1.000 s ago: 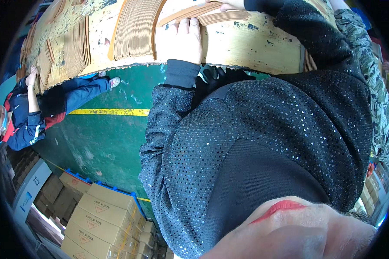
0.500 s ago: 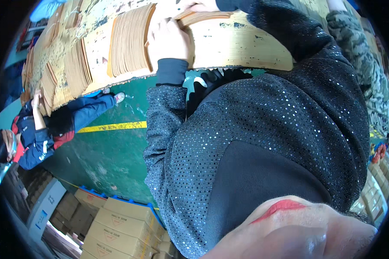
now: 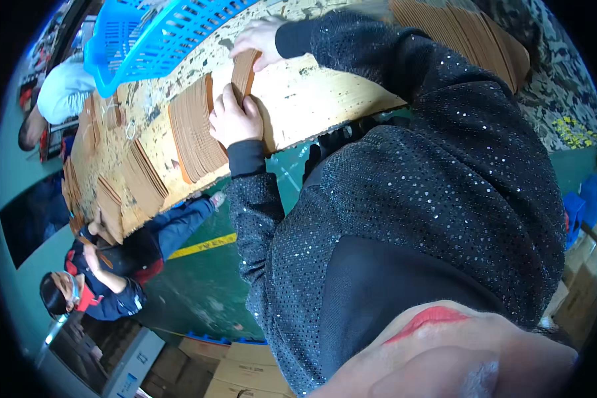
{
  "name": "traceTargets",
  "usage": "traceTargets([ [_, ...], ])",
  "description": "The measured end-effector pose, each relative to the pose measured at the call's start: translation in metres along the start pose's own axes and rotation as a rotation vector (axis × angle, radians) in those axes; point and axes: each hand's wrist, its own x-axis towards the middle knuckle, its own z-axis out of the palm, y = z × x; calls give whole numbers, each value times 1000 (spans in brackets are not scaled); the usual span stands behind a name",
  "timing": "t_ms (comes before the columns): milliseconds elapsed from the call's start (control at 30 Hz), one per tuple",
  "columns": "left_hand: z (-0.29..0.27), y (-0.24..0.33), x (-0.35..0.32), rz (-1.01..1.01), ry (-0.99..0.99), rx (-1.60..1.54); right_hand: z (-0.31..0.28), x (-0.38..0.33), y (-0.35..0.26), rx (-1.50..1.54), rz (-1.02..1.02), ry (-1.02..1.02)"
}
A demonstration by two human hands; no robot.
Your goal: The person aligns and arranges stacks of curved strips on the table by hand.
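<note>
gripping a narrow brown bundle (image 3: 244,70) between them, both hands are at work on the counter (image 3: 315,106). the left hand (image 3: 237,123) is curled round the bundle's near end, fingers bent over it, while the right hand (image 3: 260,41) grasps its far end, thumb and fingers to either side. the bundle stands at the counter's left part, just to the right of a wide row of brown strips (image 3: 196,129); whether the left hand also touches that row, i cannot tell.

farther left along the counter are two smaller brown stacks (image 3: 142,178), and beyond the wide row, on the far side, a blue slotted basket (image 3: 158,50). on the far right, past the dark sequined sleeve (image 3: 378,50), a long brown stack (image 3: 461,40) lies next to camouflage-patterned cloth (image 3: 557,83).

at the left end a co-worker in dark blue (image 3: 116,302) has a hand by the counter's edge. a yellow line (image 3: 203,246) crosses the green floor (image 3: 202,292), with cardboard boxes (image 3: 249,375) near.
</note>
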Motion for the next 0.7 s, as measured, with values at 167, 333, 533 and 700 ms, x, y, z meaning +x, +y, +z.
traceTargets([
  [167, -6, 9, 2, -6, -26, -52, 39, 4, 7, 113, -115, 230],
  [333, -5, -7, -1, 51, -18, -145, -18, 20, 38, 297, -75, 294],
  [533, -4, -2, 2, -44, -40, -207, -169, -2, 43, 445, -179, 203],
  [700, -12, 2, 2, 15, -4, -177, -212, 79, 92, 141, -36, 376],
])
